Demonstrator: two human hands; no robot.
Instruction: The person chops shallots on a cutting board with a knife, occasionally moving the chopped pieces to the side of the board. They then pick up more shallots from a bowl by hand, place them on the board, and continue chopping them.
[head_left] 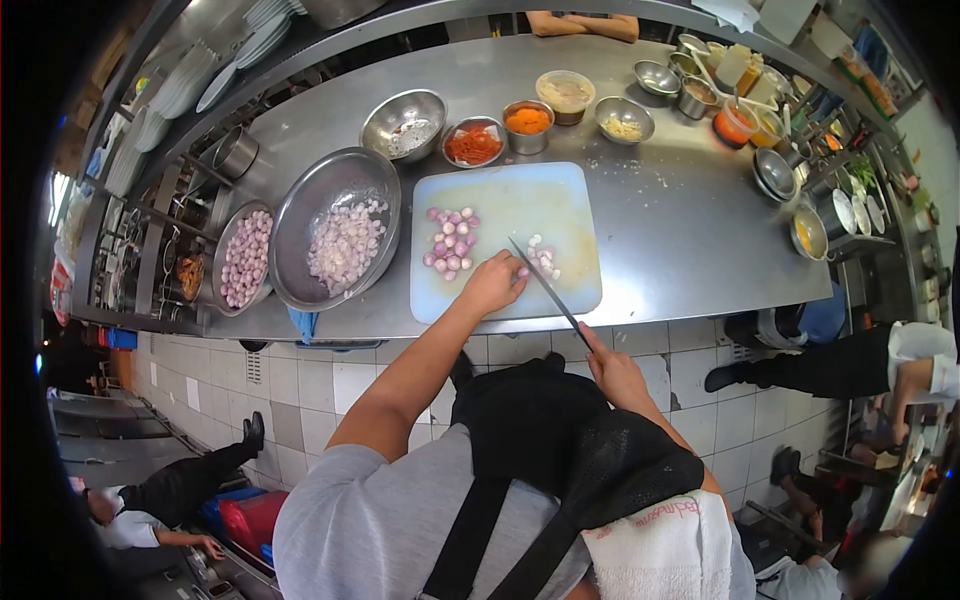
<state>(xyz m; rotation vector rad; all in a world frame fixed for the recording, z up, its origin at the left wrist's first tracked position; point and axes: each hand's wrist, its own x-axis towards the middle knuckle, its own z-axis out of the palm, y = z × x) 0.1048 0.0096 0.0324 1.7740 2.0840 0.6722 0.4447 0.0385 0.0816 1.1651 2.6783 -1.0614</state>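
Note:
My right hand (615, 374) grips the handle of a kitchen knife (552, 292), whose blade slants across the cutting board (505, 190). Close against the blade, the fingers of my left hand (496, 283) are bent around a small shallot (523, 271) pressed to the board. Right of the blade lie cut shallot pieces (544, 258). A cluster of whole peeled shallots (450, 240) sits on the board's left half. Beside the board, a large metal bowl (384, 180) contains chopped shallots (345, 248). Farther left, another bowl (222, 285) is full of peeled shallots (246, 258).
Behind the board stand a metal bowl (375, 128), a bowl of red food (473, 143), a pot of orange food (528, 120), a plastic tub (565, 92) and a bowl of yellowish bits (624, 122). A person's folded arms (582, 25) rest on the far edge. Other people stand nearby.

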